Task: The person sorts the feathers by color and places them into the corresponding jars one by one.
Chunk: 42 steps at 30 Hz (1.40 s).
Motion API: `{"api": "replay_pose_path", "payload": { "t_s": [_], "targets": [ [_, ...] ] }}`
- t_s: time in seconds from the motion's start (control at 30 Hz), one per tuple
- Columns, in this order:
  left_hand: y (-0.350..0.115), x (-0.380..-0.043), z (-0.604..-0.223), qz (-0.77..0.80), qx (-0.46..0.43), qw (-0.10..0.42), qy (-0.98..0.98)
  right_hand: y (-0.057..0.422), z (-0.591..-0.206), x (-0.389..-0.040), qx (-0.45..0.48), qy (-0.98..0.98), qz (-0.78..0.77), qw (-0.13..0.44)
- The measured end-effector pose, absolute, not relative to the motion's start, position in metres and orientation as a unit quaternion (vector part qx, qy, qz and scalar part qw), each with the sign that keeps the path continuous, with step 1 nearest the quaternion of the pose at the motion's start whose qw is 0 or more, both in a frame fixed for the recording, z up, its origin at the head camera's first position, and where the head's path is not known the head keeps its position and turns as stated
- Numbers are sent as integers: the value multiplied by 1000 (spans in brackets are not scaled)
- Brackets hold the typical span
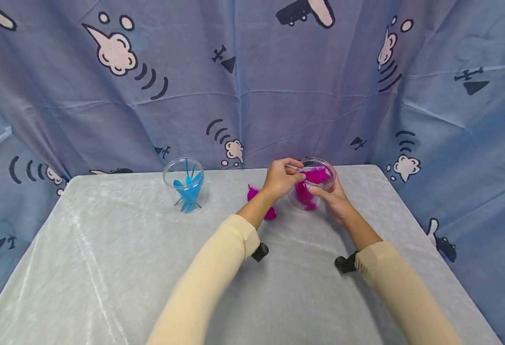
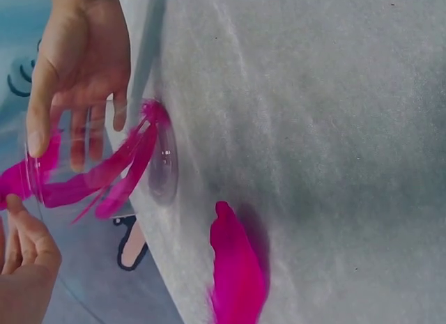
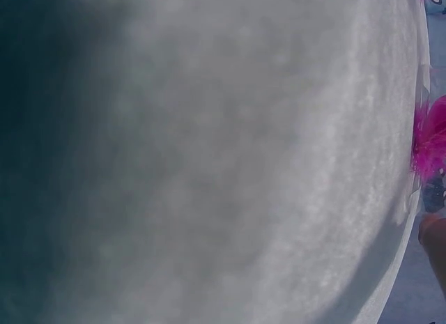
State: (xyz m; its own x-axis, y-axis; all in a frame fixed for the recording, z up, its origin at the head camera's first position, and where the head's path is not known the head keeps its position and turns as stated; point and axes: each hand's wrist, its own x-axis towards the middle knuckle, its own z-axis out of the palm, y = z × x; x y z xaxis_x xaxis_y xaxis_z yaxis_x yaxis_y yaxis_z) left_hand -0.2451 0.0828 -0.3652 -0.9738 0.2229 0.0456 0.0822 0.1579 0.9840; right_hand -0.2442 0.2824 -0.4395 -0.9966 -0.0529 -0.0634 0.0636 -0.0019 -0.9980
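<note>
My left hand [image 1: 283, 178] pinches a magenta feather [image 1: 318, 175] between thumb and fingers at the mouth of a clear plastic cup [image 1: 292, 200]. Around the cup's right side, my right hand [image 1: 333, 199] holds it, thumb in front and fingers behind. More magenta feathers [image 2: 132, 164] stand inside the cup, seen through its wall in the left wrist view. Another magenta feather [image 2: 238, 268] lies on the table, partly hidden by my left forearm in the head view. The right wrist view catches only magenta fluff [image 3: 431, 139] and part of the right hand [image 3: 435, 244] at its edge.
To the left, a second clear cup [image 1: 165, 178] stands near the table's back edge with blue feathers [image 1: 189, 191] in it. A pale cloth covers the table [image 1: 119, 258]. Behind it hangs a patterned blue curtain [image 1: 269, 124].
</note>
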Motion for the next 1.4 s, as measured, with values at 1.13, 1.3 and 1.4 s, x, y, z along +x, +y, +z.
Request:
{"api": "replay_pose_path", "payload": {
  "t_s": [1.13,1.3,1.4],
  "targets": [
    [5,-261,-394,606,61,53,792,283,-441,-242,-21,692,-721,32],
    [-6,-263,-405,584,42,53,809,283,-441,-243,-16,694,-719,36],
    [-12,-264,-411,567,41,53,821,282,-440,-242,-17,694,-718,37]
  ]
}}
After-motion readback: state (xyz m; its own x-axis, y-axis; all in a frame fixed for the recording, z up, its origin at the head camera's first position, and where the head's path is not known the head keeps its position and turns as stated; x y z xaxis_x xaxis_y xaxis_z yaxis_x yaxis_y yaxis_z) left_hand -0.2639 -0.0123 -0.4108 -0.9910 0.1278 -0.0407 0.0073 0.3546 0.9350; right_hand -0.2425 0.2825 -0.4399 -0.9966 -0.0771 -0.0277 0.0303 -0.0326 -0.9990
